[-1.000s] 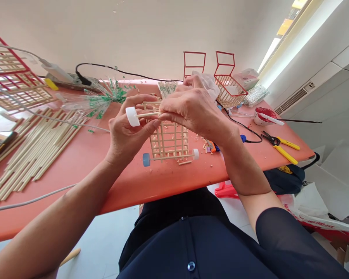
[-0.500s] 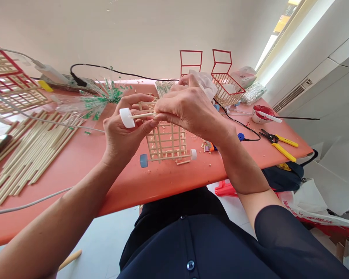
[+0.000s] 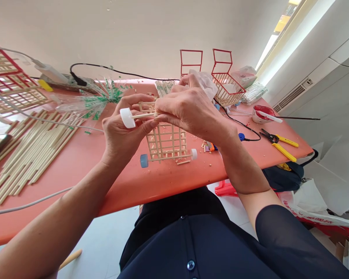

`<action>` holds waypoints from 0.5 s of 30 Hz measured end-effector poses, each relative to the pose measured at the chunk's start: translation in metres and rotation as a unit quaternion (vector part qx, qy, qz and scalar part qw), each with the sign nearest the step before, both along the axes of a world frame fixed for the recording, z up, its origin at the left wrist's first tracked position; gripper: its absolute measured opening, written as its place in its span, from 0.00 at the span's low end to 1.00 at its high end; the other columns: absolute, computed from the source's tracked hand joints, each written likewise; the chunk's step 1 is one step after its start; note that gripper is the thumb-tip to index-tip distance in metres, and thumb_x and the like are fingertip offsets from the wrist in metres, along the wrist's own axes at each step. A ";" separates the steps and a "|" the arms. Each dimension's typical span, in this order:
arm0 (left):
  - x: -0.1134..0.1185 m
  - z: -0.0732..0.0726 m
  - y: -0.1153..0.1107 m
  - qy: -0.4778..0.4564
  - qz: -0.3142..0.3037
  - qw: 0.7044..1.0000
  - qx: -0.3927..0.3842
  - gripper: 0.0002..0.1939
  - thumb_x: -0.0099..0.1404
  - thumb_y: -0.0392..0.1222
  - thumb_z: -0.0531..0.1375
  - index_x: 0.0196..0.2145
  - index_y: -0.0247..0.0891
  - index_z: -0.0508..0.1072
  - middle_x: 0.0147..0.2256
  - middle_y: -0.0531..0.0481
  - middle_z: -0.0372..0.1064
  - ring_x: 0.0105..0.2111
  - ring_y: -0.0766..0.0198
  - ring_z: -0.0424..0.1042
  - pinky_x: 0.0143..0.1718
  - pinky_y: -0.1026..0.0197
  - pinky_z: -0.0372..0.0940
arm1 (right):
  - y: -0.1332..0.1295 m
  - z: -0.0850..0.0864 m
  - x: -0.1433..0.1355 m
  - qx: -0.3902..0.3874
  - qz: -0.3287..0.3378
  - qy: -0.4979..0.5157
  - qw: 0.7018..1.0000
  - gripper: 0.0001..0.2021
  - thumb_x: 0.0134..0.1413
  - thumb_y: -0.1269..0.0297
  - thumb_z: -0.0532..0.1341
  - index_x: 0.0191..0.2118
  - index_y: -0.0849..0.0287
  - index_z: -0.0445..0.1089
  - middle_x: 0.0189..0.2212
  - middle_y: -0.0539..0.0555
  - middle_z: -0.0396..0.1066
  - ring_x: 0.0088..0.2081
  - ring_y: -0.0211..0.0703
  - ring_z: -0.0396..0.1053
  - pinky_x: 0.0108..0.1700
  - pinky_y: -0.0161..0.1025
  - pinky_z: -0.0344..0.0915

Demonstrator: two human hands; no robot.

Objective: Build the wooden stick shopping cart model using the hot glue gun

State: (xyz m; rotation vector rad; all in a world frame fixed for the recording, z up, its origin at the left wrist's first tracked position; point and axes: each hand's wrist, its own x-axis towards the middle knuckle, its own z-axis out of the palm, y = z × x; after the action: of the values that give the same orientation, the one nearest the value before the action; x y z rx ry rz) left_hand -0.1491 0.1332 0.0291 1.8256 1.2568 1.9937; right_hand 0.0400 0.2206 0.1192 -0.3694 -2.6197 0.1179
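A small cart (image 3: 159, 141) built of thin wooden sticks is tilted up over the table in front of me. My left hand (image 3: 120, 131) wraps its upper left side, fingers behind and thumb in front. A white bottle cap (image 3: 127, 117) sits as a wheel on the end of a stick axle (image 3: 144, 115) by that hand. My right hand (image 3: 189, 106) pinches the axle close to my left thumb tip; its fingers hide the rest of the axle. On the lower axle are a blue cap (image 3: 144, 160) and a whitish cap (image 3: 194, 154).
Loose wooden sticks (image 3: 43, 147) lie at left beside a stick basket (image 3: 14, 85) with red edges. Red-handled carts (image 3: 228, 89) stand at the back. Yellow-handled pliers (image 3: 280, 143) and a red paint cup (image 3: 261, 114) are at right. Cables cross the table (image 3: 128, 190).
Almost nothing differs. Both hands keep their hold on the cart and axle, with only a very slight shift.
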 end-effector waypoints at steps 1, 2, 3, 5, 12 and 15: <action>0.000 0.000 0.000 -0.005 -0.004 1.000 0.001 0.05 0.66 0.49 0.78 0.40 0.59 0.89 0.54 0.53 0.82 0.43 0.56 0.83 0.39 0.46 0.82 | -0.001 0.001 0.000 0.001 -0.009 -0.008 1.000 0.30 0.77 0.40 0.46 0.34 0.50 0.78 0.29 0.49 0.76 0.48 0.48 0.74 0.70 0.58 0.58; 0.000 -0.001 0.000 -0.009 -0.007 1.000 0.000 0.05 0.65 0.50 0.78 0.40 0.58 0.89 0.54 0.53 0.81 0.44 0.55 0.83 0.41 0.46 0.82 | -0.002 0.003 0.000 0.003 -0.017 -0.021 1.000 0.29 0.78 0.42 0.47 0.34 0.50 0.78 0.29 0.49 0.75 0.46 0.47 0.74 0.70 0.57 0.57; -0.001 -0.001 0.000 -0.009 -0.009 1.000 0.000 0.05 0.66 0.51 0.78 0.39 0.57 0.89 0.55 0.53 0.81 0.44 0.55 0.83 0.42 0.46 0.82 | -0.005 0.006 0.001 0.007 -0.022 -0.034 0.999 0.28 0.78 0.44 0.48 0.34 0.50 0.78 0.29 0.49 0.75 0.44 0.46 0.73 0.70 0.57 0.57; -0.001 -0.002 0.001 0.000 -0.011 1.000 0.000 0.04 0.68 0.52 0.76 0.40 0.56 0.89 0.56 0.53 0.81 0.46 0.55 0.83 0.46 0.45 0.82 | -0.010 0.013 0.005 0.024 -0.026 -0.062 0.997 0.24 0.79 0.48 0.51 0.36 0.51 0.79 0.30 0.49 0.75 0.41 0.44 0.71 0.69 0.56 0.57; -0.005 -0.006 0.006 0.054 -0.032 0.998 0.022 0.20 0.72 0.64 0.71 0.45 0.45 0.81 0.57 0.54 0.78 0.64 0.47 0.77 0.49 0.40 0.81 | -0.015 0.021 0.010 0.039 -0.037 -0.080 0.995 0.19 0.78 0.56 0.55 0.41 0.55 0.81 0.32 0.51 0.74 0.40 0.44 0.67 0.68 0.55 0.59; -0.006 -0.006 0.007 0.068 -0.015 0.997 0.020 0.22 0.73 0.66 0.69 0.45 0.43 0.77 0.56 0.54 0.78 0.66 0.46 0.75 0.50 0.38 0.80 | -0.007 0.015 0.005 0.030 -0.028 -0.073 0.997 0.20 0.75 0.53 0.55 0.36 0.53 0.80 0.30 0.49 0.74 0.39 0.43 0.67 0.68 0.57 0.57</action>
State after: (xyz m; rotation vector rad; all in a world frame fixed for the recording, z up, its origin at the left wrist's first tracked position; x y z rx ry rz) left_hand -0.1553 0.1400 0.0226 2.0166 1.2235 1.9215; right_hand 0.0451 0.2138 0.1342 -0.4440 -2.7461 -0.0074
